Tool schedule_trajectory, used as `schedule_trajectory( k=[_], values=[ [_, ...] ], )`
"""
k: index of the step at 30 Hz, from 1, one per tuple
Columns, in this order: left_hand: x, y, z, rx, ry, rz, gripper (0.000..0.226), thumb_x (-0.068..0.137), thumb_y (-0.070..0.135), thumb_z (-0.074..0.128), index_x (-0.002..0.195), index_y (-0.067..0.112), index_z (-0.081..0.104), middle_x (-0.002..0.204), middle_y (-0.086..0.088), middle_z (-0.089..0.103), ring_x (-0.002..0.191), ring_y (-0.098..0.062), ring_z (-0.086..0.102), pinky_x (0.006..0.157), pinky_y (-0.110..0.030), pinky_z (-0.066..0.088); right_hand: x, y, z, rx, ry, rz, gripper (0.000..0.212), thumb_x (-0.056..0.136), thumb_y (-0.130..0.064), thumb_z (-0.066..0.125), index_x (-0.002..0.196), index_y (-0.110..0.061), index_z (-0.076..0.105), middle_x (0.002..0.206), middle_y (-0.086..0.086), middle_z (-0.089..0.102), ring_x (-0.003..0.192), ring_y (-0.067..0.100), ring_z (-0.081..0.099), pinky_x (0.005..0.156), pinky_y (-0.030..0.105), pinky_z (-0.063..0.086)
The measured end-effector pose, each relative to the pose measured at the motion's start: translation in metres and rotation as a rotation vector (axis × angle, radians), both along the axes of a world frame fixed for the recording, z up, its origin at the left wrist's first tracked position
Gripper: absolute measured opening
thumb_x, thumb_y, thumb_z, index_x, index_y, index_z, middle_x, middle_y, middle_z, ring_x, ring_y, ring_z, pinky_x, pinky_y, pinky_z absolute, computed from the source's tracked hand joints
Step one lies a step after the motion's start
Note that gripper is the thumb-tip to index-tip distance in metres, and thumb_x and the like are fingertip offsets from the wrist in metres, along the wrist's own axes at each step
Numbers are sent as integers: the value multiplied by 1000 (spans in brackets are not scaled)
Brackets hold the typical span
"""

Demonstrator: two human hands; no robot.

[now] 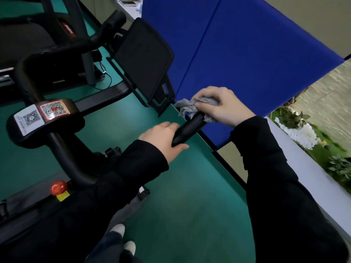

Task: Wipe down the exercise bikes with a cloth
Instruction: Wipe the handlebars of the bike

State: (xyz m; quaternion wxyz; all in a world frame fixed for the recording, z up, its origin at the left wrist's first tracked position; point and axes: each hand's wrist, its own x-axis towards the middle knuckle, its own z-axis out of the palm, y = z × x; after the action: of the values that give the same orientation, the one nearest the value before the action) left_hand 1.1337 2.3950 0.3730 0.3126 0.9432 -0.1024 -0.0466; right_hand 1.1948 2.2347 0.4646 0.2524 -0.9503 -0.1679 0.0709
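- At the far tip of the handlebar grip (190, 128), the very end is hidden under the grey cloth (190, 108) and the right hand (218, 106), whose curled fingers clutch the cloth against the bar.
- Lower on the same grip, the left hand (164, 138) wraps the bar, thumb underneath and fingers over the top; its fingertips are out of sight behind the bar.
- Black sleeves cover both forearms and hide much of the lower frame of the exercise bike (62, 149) at lower left.
- The dark screen (144, 57) beyond the handlebars shows nothing readable.
- A second machine (22, 40) at top left is cut off by the picture's edge and too dark to make out.
- Counted: two hands, one cloth, two QR stickers (54, 110) side by side on the bar's centre pad, one red knob (58, 187), two blue panels (247, 54) meeting at a seam, and two pale shoe toes (118, 230) on the green floor (180, 186).
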Motion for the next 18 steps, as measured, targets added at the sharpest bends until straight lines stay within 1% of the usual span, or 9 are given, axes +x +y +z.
schedule_trajectory(
  k=[3,5,8,9,11,14,15,17,18],
  values=[
    [6,0,-3,-39,2,-6,42,81,51,62,112,24,55,107,3,58,96,-24,59,79,-36,50,8,7,6,-100,95,45,10,88,-19,61,87,-27,68,94,-2,66,84,12,59,75,27,44],
    [5,1,-6,-90,9,-12,43,81,50,63,114,24,56,106,4,58,95,-23,59,81,-37,50,13,10,9,-156,165,77,14,87,-20,63,81,-32,67,90,-4,67,75,6,59,71,25,45],
    [4,1,-10,-129,-17,-14,44,81,49,62,117,24,56,106,3,59,97,-23,58,82,-38,49,23,4,10,-64,308,44,9,87,-20,65,84,-27,69,90,9,68,82,14,59,78,32,43],
    [3,1,-11,-139,-22,-10,44,81,49,62,117,24,56,106,3,59,98,-23,58,82,-37,49,25,-1,9,23,345,17,7,88,-18,64,87,-21,70,89,14,66,84,18,57,80,33,41],
    [2,0,-12,-154,-27,-10,43,82,48,62,117,24,56,105,3,58,98,-22,57,81,-37,49,22,-10,-2,265,365,-81,10,89,-11,60,88,-14,69,83,6,66,83,15,58,81,29,41],
    [4,0,-13,-152,-36,-17,42,83,48,61,116,22,56,105,1,58,98,-22,56,81,-38,48,9,-16,-25,725,393,-264,10,88,-10,56,88,-11,66,77,-2,67,71,12,62,62,20,46],
    [3,0,-13,-155,-39,-17,42,83,47,61,116,22,56,104,1,58,97,-23,56,81,-38,48,4,-17,-33,875,396,-301,12,88,-13,54,91,-10,65,81,0,68,72,13,63,63,21,49],
    [3,-1,-12,-157,-50,-19,41,83,47,61,115,21,56,104,1,58,97,-22,56,79,-37,48,-7,-17,-51,1150,399,-367,19,91,-18,51,100,-9,65,98,8,68,89,20,64,85,37,52],
    [3,-1,-12,-160,-49,-18,41,83,46,62,116,22,56,104,1,58,97,-22,56,79,-36,48,-12,-17,-61,1268,398,-405,21,92,-19,50,104,-9,64,107,12,66,99,25,62,100,48,45]
  ],
)
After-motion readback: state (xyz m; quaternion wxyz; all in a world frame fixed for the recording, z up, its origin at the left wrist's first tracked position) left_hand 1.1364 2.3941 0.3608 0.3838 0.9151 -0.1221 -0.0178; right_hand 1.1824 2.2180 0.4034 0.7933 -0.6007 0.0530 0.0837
